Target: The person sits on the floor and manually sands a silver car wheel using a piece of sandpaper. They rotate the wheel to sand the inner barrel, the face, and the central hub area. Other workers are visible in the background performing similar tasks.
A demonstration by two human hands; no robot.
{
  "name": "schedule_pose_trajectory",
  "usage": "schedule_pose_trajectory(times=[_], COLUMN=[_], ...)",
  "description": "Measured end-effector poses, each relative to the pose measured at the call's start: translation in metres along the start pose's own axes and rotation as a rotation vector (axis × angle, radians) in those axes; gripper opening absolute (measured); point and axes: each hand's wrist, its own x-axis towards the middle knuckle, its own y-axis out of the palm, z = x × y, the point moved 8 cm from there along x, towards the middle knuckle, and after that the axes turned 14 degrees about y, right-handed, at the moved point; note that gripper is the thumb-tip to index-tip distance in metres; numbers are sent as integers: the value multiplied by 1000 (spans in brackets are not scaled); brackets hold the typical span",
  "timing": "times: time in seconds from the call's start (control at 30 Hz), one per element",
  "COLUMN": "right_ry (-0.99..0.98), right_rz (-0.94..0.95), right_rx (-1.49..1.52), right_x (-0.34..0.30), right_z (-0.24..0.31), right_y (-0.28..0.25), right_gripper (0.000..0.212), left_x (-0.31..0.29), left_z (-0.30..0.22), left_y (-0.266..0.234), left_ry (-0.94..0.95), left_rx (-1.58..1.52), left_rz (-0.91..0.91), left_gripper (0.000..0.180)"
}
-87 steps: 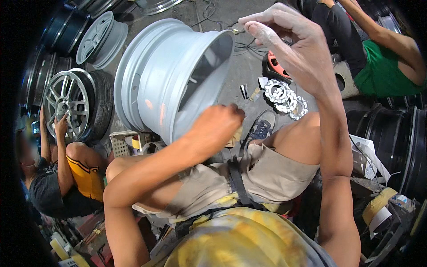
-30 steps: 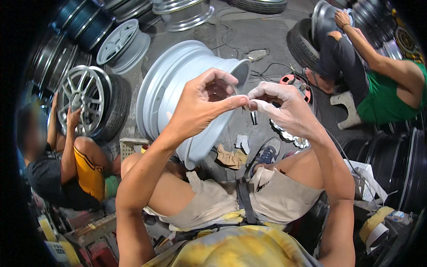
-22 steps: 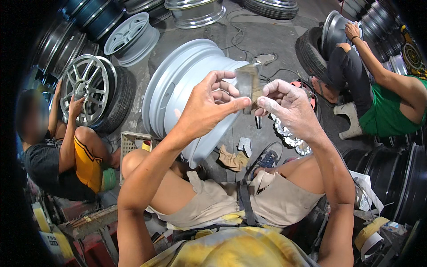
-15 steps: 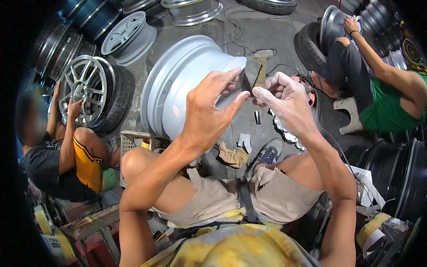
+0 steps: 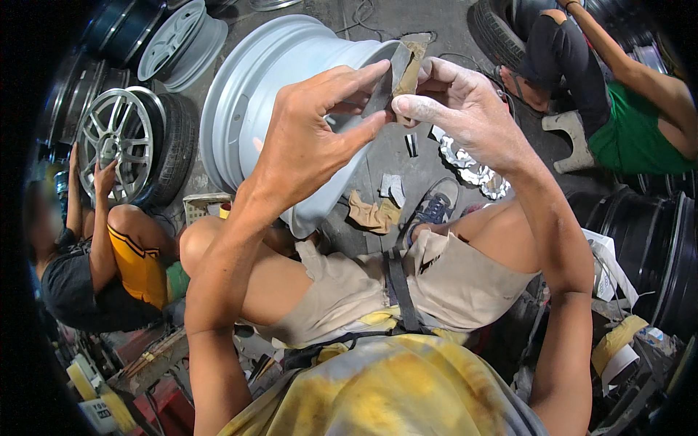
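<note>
Both my hands are raised in front of me at a piece of sandpaper [image 5: 408, 64], grey on one side and brown on the other, with a torn-looking edge. My left hand [image 5: 305, 127] has its thumb and fingertips at the grey side's left edge. White dust coats my right hand [image 5: 476, 116], whose thumb and bent fingers pinch the brown side. Just behind my left hand, a large pale grey wheel rim [image 5: 283, 62] leans on its side by my knee. My left fingers partly hide its face.
Brown paper scraps [image 5: 372, 212] and crumpled silver foil [image 5: 469, 166] lie on the floor near my shoe [image 5: 436, 203]. At left, a person handles a spoked wheel [image 5: 120, 142]. Another person sits at right by a white stool [image 5: 571, 138]. Dark rims [image 5: 632, 247] stand at right.
My hands have risen in view and the sandpaper now sits upright between them, its grey side showing. The view has shifted, so the rim and floor things appear higher and further left.
</note>
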Motion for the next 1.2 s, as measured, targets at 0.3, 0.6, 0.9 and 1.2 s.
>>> schedule_pose_trajectory(times=[0.3,0.6,0.9,1.2], right_ry=[-167,-91,-24,119], right_rz=[-245,-249,-103,26], right_rx=[-304,-631,-887,-1000], right_x=[-8,-19,-11,-16], right_z=[22,29,-27,-67], right_y=[-9,-49,-57,-54], right_gripper=[28,14,15,12], left_x=[-9,-35,-234,-286], left_z=[5,19,218,262], left_y=[-6,61,278,318], left_ry=[-76,-236,-563,-350], left_rx=[1,102,377,358], left_rz=[-213,84,680,435], left_gripper=[26,30,16,11])
